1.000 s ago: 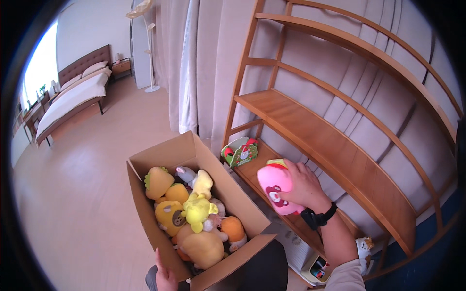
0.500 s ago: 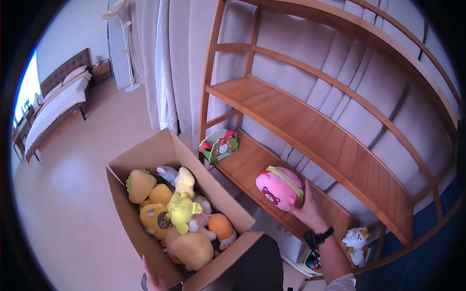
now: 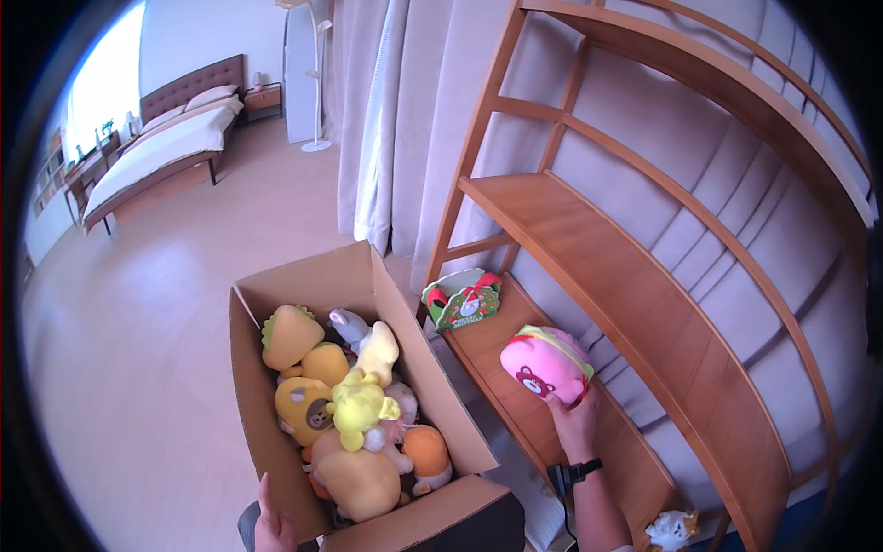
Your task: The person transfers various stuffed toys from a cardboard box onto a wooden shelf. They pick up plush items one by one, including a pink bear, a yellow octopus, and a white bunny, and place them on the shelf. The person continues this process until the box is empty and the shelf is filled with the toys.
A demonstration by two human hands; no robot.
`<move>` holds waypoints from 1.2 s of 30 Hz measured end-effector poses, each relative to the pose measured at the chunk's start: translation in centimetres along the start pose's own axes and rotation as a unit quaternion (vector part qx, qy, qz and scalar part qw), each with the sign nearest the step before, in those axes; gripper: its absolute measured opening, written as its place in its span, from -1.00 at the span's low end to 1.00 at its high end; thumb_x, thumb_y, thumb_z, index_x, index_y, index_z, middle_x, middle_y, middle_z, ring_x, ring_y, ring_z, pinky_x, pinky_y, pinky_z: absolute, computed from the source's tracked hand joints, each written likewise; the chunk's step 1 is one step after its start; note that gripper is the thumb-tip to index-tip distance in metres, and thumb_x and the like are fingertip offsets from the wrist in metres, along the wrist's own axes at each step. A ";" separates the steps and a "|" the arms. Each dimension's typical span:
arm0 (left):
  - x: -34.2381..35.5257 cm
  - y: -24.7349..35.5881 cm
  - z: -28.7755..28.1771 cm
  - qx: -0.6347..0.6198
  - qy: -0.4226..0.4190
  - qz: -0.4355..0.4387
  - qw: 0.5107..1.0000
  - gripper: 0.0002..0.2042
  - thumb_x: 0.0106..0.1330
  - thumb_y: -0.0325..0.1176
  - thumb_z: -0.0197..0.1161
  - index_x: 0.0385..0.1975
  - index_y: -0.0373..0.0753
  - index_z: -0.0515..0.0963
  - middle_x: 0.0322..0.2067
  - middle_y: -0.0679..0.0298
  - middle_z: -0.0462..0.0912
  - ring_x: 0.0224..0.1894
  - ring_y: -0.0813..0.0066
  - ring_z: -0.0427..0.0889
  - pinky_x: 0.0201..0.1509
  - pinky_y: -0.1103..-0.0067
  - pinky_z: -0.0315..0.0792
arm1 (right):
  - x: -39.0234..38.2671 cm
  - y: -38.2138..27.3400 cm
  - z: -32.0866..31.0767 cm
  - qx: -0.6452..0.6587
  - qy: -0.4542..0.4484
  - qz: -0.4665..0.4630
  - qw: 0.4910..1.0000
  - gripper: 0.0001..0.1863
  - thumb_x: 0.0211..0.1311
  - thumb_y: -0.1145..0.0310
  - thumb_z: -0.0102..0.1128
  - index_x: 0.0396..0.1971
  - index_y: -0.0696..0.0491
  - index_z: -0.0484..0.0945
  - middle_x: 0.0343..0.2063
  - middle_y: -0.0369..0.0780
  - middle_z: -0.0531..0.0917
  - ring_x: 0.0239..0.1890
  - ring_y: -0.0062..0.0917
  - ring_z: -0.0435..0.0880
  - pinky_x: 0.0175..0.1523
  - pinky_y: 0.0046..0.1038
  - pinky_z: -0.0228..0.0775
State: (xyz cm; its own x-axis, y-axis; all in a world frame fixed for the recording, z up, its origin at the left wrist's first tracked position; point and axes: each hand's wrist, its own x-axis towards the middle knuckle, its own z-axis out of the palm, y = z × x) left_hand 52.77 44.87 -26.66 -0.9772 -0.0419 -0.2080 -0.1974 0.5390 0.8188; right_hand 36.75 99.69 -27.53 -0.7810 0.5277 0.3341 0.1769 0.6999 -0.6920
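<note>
My right hand [image 3: 576, 419], with a dark band on its wrist, grips a round pink plush toy [image 3: 543, 363] over the wooden shelf board. The toy has a bear face on its side and yellow, green and red trim. My left hand [image 3: 271, 526] is at the near left corner of an open cardboard box [image 3: 253, 405], one digit stretched up beside the box wall; its lower part is cut off. Plush toys fill the box, among them a bright yellow one [image 3: 361, 405], a beige one [image 3: 359, 478] and an orange-and-white one [image 3: 426, 451].
A green Christmas-style card holder [image 3: 471, 308] with red ribbon stands at the board's far left end. At its near end sits a white-and-orange plush animal [image 3: 671, 529]. Above runs another shelf board [image 3: 625, 285]. Curtains [image 3: 441, 110] hang behind; a bed [image 3: 166, 156] stands far left.
The view has swung left and up, shifting the scene rightward and down. My right hand still grips the pink plush toy, which shows a slightly different tilt. My left hand stays by the box.
</note>
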 end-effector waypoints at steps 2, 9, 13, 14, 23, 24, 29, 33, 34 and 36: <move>0.1 -0.4 0.2 0.013 0.007 0.011 1.000 -0.22 0.27 -0.68 -0.13 0.58 -0.23 -0.03 0.51 -0.07 0.15 0.50 0.07 0.24 0.52 0.35 0.21 | 2.1 -0.7 1.7 -0.020 0.001 0.034 0.999 -0.16 -0.01 0.25 0.60 0.23 0.27 0.35 0.15 0.12 0.46 0.20 0.01 0.47 0.30 -0.06 0.37; 0.8 -1.0 1.3 -0.089 0.019 0.016 0.996 -0.26 0.33 -0.69 -0.22 0.57 -0.31 -0.15 0.48 -0.06 0.19 0.52 0.19 0.21 0.55 0.42 0.11 | 7.6 1.2 4.8 0.095 -0.020 -0.130 0.987 0.16 -0.12 0.38 0.61 0.47 0.18 0.02 0.35 0.06 0.28 0.42 -0.09 0.29 0.51 -0.15 0.16; 0.2 -0.5 0.8 -0.049 0.037 -0.017 0.998 -0.26 0.33 -0.66 -0.18 0.57 -0.29 -0.15 0.37 -0.14 0.31 0.40 0.06 0.35 0.44 0.37 0.23 | 9.8 1.1 4.8 0.303 -0.175 0.016 0.937 0.36 -0.06 0.46 0.60 0.57 0.10 -0.32 0.43 0.00 0.14 0.47 -0.23 0.22 0.53 -0.21 0.16; 0.8 -1.0 1.0 -0.001 0.058 0.030 0.998 -0.25 0.32 -0.64 -0.14 0.56 -0.26 -0.13 0.28 -0.20 0.42 0.27 -0.05 0.49 0.31 0.33 0.38 | 11.0 2.9 4.6 0.277 -0.166 -0.009 0.946 0.35 -0.08 0.45 0.61 0.57 0.11 -0.27 0.45 0.01 0.12 0.47 -0.21 0.22 0.53 -0.20 0.16; 0.7 0.0 0.8 0.026 0.067 0.032 0.997 -0.25 0.32 -0.61 -0.08 0.56 -0.23 -0.10 0.12 -0.23 0.58 0.03 -0.19 0.67 0.09 0.28 0.56 | 10.9 1.8 4.2 -0.044 -0.072 -0.094 0.992 -0.03 -0.15 0.34 0.64 0.30 0.19 0.27 0.21 0.07 0.40 0.30 -0.04 0.38 0.41 -0.08 0.25; 0.7 -0.4 0.9 0.026 0.070 0.037 0.997 -0.24 0.32 -0.61 -0.08 0.56 -0.22 -0.10 0.11 -0.23 0.59 0.02 -0.18 0.68 0.09 0.28 0.56 | 10.4 1.8 4.6 -0.057 -0.054 -0.097 0.992 -0.07 -0.14 0.33 0.64 0.27 0.19 0.30 0.17 0.05 0.41 0.27 -0.05 0.40 0.38 -0.09 0.27; 0.9 0.4 0.8 -0.058 0.034 -0.014 0.998 -0.23 0.30 -0.66 -0.14 0.57 -0.23 -0.13 0.30 -0.13 0.40 0.30 0.03 0.45 0.35 0.37 0.32 | 9.5 -0.8 4.3 -0.118 0.017 -0.082 0.989 -0.14 -0.11 0.13 0.64 0.16 0.17 0.36 0.07 0.09 0.50 0.17 0.09 0.48 0.27 -0.02 0.38; 0.4 1.7 0.5 -0.070 0.031 -0.016 0.997 -0.23 0.29 -0.69 -0.18 0.57 -0.25 -0.14 0.42 -0.09 0.29 0.46 0.11 0.33 0.50 0.40 0.19 | 10.6 -1.9 6.2 -0.102 0.032 -0.023 0.994 -0.11 -0.01 0.09 0.61 0.25 0.17 0.33 0.13 0.11 0.43 0.22 0.07 0.47 0.30 -0.05 0.39; 0.6 1.5 0.5 -0.061 0.033 -0.008 0.998 -0.23 0.29 -0.68 -0.18 0.57 -0.25 -0.14 0.42 -0.09 0.29 0.46 0.11 0.32 0.50 0.40 0.19 | 11.0 -1.6 6.8 -0.104 0.044 -0.020 0.993 -0.08 -0.01 0.08 0.60 0.29 0.16 0.31 0.14 0.11 0.42 0.22 0.08 0.48 0.28 -0.03 0.41; 0.9 1.5 0.6 -0.052 0.035 0.006 0.998 -0.23 0.29 -0.68 -0.18 0.57 -0.26 -0.14 0.42 -0.09 0.28 0.47 0.11 0.32 0.51 0.40 0.19 | 12.0 -1.3 8.1 -0.105 0.063 -0.015 0.992 -0.02 0.00 0.07 0.59 0.36 0.13 0.26 0.15 0.11 0.41 0.22 0.09 0.49 0.23 0.00 0.47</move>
State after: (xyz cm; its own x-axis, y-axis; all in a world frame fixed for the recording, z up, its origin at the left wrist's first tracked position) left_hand 51.63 46.15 -25.97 -0.9818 -0.0966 -0.1633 -0.1894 0.4503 0.8726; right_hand 22.30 101.21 -27.80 -0.7088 0.5513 0.4400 0.2854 0.7946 -0.5358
